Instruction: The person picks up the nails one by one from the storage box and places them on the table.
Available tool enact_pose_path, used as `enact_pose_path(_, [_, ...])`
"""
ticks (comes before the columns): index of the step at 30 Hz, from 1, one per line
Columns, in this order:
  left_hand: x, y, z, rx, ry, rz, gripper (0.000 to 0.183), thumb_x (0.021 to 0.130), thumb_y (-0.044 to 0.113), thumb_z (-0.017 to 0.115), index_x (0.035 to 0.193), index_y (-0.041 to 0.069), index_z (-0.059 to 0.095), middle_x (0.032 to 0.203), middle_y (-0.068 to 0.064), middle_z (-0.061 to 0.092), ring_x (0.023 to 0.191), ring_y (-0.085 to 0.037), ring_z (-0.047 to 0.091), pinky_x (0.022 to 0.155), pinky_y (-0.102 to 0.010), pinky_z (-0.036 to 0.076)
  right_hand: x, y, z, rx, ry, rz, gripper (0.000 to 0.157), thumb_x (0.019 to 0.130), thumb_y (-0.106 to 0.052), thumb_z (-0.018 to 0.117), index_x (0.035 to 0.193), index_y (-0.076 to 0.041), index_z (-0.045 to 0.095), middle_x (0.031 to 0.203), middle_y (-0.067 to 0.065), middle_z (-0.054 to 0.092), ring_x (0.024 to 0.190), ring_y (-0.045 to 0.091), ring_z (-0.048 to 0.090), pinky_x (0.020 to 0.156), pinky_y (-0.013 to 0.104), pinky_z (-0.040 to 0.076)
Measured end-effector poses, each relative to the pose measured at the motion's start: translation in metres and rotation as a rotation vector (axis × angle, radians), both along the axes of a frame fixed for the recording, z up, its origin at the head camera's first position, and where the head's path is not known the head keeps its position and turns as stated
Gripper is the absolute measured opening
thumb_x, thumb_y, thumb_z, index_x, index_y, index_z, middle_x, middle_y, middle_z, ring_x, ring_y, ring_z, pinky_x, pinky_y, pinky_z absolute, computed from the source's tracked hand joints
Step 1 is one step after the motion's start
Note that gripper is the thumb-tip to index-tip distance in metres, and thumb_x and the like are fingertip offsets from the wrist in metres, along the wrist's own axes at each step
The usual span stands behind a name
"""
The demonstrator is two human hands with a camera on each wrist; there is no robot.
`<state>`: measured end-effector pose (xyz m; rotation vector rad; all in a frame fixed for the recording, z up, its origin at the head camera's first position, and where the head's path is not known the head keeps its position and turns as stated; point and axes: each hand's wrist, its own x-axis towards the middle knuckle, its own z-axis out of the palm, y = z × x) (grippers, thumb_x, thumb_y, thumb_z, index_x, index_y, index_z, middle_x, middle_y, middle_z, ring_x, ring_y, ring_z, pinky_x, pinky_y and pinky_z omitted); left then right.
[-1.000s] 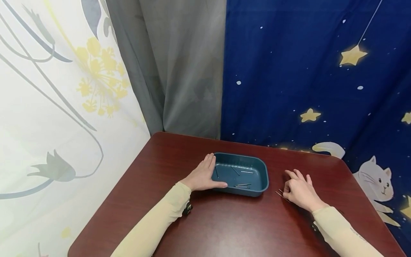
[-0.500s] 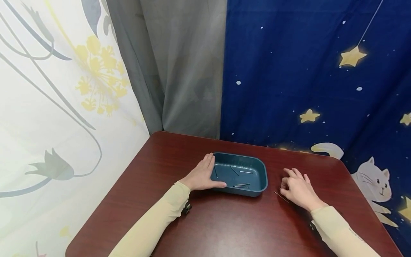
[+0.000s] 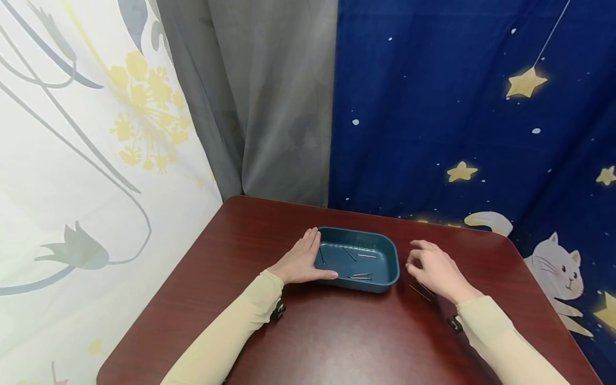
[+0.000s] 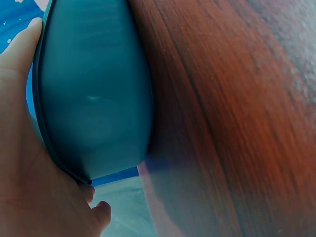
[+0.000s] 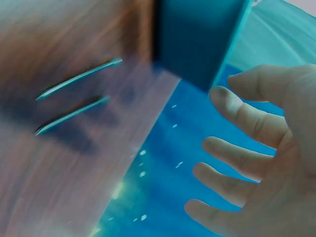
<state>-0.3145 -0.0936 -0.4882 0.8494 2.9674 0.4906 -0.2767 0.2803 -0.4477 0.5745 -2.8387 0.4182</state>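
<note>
A blue plastic tray [image 3: 392, 270] stands on the table with several thin metal nails [image 3: 367, 255] lying loose inside. My left hand [image 3: 304, 262] rests against its left end, fingers straight along that side and the thumb over the near rim. In the left wrist view the tray wall [image 4: 94, 84] fills the space beside the palm. To the right of the tray, my right hand [image 3: 440, 271] hovers over the table, fingers loosely bent. The right wrist view shows thumb and index finger apart, nothing visible between them. Two nails [image 5: 74, 116] lie side by side on the table below that hand.
The dark red wooden table [image 3: 337, 331] reaches back to a grey curtain [image 3: 289, 107] and a blue star-patterned curtain [image 3: 409, 133]. A white floral curtain [image 3: 96, 187] hangs along the left side.
My right hand has shifted left and slightly away from me, closer to the tray, uncovering both nails on the table. My left hand stays at the tray's left end.
</note>
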Motion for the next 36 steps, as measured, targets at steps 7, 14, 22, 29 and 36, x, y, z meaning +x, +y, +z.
enact_pose_path(7, [-0.001, -0.002, 0.000, 0.005, -0.011, -0.001, 0.133, 0.073, 0.095, 0.043, 0.160, -0.001, 0.011, 0.168, -0.016, 0.004, 0.154, -0.028, 0.003, 0.121, -0.042, 0.013, -0.010, -0.033, 0.008, -0.029, -0.005, 0.062, 0.014, 0.089, -0.021, 0.072, 0.077, -0.027, 0.068, 0.135, 0.015, 0.059, 0.127, 0.035, 0.050, 0.090, 0.056, 0.050])
enact_pose_path(14, [-0.003, -0.002, -0.003, 0.001, -0.009, 0.005, 0.134, 0.072, 0.096, 0.042, 0.160, 0.000, 0.010, 0.168, -0.014, 0.003, 0.154, -0.026, 0.002, 0.121, -0.041, 0.013, -0.018, -0.063, 0.000, -0.020, -0.039, 0.145, 0.015, 0.089, -0.022, 0.073, 0.076, -0.025, 0.070, 0.124, 0.012, 0.066, 0.112, 0.030, 0.062, 0.083, 0.046, 0.053])
enact_pose_path(22, [-0.001, -0.001, -0.003, 0.015, -0.016, 0.006, 0.135, 0.071, 0.097, 0.041, 0.160, 0.000, 0.010, 0.168, -0.016, 0.005, 0.154, -0.026, 0.002, 0.121, -0.042, 0.015, -0.028, -0.076, -0.022, 0.038, -0.059, 0.168, 0.025, 0.088, -0.020, 0.074, 0.065, -0.025, 0.065, 0.091, -0.003, 0.067, 0.077, 0.014, 0.062, 0.064, 0.035, 0.052])
enact_pose_path(29, [-0.001, 0.000, -0.002, 0.000, -0.002, 0.001, 0.135, 0.072, 0.096, 0.041, 0.160, 0.000, 0.010, 0.168, -0.016, 0.005, 0.154, -0.026, 0.002, 0.121, -0.041, 0.015, -0.036, -0.080, -0.030, 0.132, -0.036, 0.172, 0.044, 0.084, -0.019, 0.076, 0.049, -0.024, 0.049, 0.058, -0.007, 0.044, 0.051, 0.011, 0.039, 0.050, 0.031, 0.035])
enact_pose_path(36, [-0.001, 0.000, -0.001, 0.002, 0.013, 0.000, 0.134, 0.073, 0.094, 0.045, 0.160, -0.002, 0.010, 0.167, -0.018, 0.006, 0.154, -0.028, 0.004, 0.121, -0.042, 0.015, -0.037, -0.089, -0.027, 0.208, 0.005, 0.172, 0.032, 0.082, -0.021, 0.079, 0.056, -0.022, 0.059, 0.081, 0.000, 0.060, 0.071, 0.021, 0.053, 0.071, 0.043, 0.047])
